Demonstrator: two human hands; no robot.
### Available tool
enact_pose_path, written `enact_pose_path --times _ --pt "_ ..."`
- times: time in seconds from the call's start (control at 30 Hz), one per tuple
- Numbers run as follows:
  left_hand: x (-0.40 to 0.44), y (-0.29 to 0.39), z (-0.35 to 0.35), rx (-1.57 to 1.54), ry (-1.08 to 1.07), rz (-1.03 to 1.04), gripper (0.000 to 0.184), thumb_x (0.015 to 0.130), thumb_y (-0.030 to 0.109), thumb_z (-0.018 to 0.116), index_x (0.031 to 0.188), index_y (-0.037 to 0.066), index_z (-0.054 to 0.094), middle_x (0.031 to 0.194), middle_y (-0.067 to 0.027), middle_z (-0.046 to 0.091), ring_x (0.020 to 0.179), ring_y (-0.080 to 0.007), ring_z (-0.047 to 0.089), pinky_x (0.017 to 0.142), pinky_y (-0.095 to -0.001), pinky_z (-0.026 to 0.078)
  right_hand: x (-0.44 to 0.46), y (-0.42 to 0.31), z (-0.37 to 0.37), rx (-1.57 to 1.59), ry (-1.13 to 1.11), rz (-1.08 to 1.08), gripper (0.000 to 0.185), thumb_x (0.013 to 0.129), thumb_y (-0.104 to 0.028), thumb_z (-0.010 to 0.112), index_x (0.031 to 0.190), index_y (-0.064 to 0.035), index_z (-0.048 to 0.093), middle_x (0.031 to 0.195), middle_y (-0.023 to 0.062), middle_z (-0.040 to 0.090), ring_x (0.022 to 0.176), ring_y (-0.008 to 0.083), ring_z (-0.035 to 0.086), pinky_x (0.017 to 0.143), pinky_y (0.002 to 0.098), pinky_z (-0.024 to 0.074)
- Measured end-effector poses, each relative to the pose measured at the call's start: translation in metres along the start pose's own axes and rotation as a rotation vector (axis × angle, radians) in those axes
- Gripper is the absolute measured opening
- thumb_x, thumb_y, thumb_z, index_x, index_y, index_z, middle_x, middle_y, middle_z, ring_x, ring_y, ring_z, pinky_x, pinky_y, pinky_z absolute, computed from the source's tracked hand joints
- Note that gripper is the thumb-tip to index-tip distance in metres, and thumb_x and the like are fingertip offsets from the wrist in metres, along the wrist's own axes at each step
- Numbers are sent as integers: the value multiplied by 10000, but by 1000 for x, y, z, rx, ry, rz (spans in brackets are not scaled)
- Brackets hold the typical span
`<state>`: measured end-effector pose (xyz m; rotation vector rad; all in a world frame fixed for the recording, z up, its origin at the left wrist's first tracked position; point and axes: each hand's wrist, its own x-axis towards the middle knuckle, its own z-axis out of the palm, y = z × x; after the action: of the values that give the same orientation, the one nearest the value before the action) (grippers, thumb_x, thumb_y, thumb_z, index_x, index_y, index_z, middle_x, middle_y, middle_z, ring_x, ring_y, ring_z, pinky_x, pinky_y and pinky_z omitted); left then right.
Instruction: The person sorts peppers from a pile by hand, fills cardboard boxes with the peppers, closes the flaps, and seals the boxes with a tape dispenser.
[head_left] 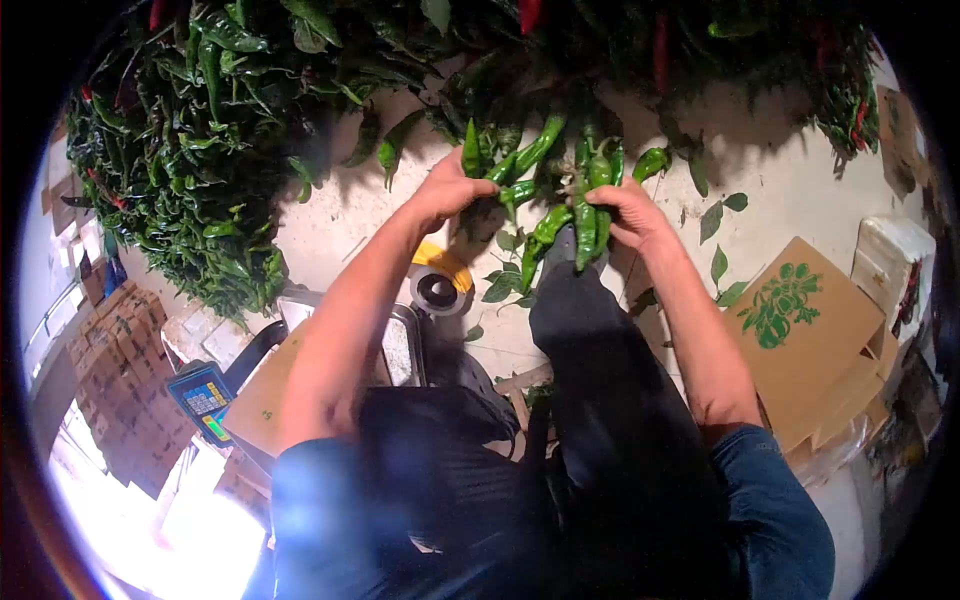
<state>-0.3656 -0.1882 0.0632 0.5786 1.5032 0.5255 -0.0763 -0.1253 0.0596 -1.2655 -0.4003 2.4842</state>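
My left hand is closed around long green peppers, its thumb lying along them. Opposite it, my right hand grips several more green peppers that hang down in front of my dark trouser leg. Between the two hands lie other green peppers, partly in shadow. A big heap of green peppers, with a few red ones, rises at the left and runs along the far side. Fingertips of both hands are partly hidden by the peppers.
A yellow tape roll lies on the pale floor near my left forearm. Lower left is a scale display beside cardboard. Flat cardboard boxes with a green vegetable print are at the right. Loose leaves are scattered about.
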Motion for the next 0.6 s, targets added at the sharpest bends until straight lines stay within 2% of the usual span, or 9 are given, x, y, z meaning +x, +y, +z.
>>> enact_pose_path --times 0.03,0.1,0.17,0.27,0.3,0.37,0.4,0.5,0.6 --pt "-8 8 -4 224 67 10 594 758 81 790 1278 -27 524 1157 -173 672 1034 -253 660 939 -348 511 0 -6 -12 -13 -28 15 339 798 -1 657 1133 40 638 1019 147 718 898 224 711 881 363 583" --pt "-24 18 -7 827 265 48 579 778 112 786 1269 -33 516 1155 -227 661 1071 -352 654 923 -410 524 -3 -10 -37 -88 22 97 294 826 -49 639 1103 49 641 981 143 714 864 227 705 717 362 613" --pt "-34 12 -3 991 395 118 582 793 149 780 1295 -5 530 1236 -248 620 1118 -377 622 945 -436 518 -10 -12 -49 -40 67 136 285 840 -66 632 1099 53 629 974 143 704 813 219 691 623 358 608" --pt "-45 24 9 1200 407 380 507 777 145 768 1230 23 576 1249 -231 606 1127 -381 603 922 -447 523 -24 -18 -46 -206 235 131 299 849 -91 641 1116 41 614 984 134 691 825 220 674 708 368 598" --pt "-47 30 17 1260 378 498 470 765 134 764 1191 30 596 1235 -217 609 1120 -376 602 904 -446 527 -26 -15 -53 -454 297 25 318 849 -97 646 1134 37 605 986 135 688 850 228 671 749 379 585" --pt "-36 26 41 1113 200 524 269 786 143 732 1010 49 616 1010 -173 643 963 -385 635 800 -471 530 -30 -8 -68 -953 418 -192 358 849 -110 656 1171 30 587 991 137 680 899 245 665 829 401 560" --pt "-29 21 63 1031 204 426 177 792 171 719 891 53 632 913 -164 659 876 -367 669 763 -475 554 -42 -13 -59 -1218 541 -261 407 858 -132 662 1223 23 573 1006 165 684 971 311 662 925 421 506" --pt "-4 16 105 934 292 275 369 841 279 742 1034 -1 600 932 -197 660 871 -383 681 787 -459 560 -52 -16 -33 -1750 855 -802 430 869 -148 659 1252 23 564 1044 205 679 1008 362 658 935 432 501" --pt "14 12 127 997 570 377 491 810 322 775 1105 -4 558 1012 -200 641 897 -377 680 804 -449 550 -39 -19 2 -1506 664 -702 424 869 -169 674 1239 22 594 1018 199 704 947 333 696 877 404 533"
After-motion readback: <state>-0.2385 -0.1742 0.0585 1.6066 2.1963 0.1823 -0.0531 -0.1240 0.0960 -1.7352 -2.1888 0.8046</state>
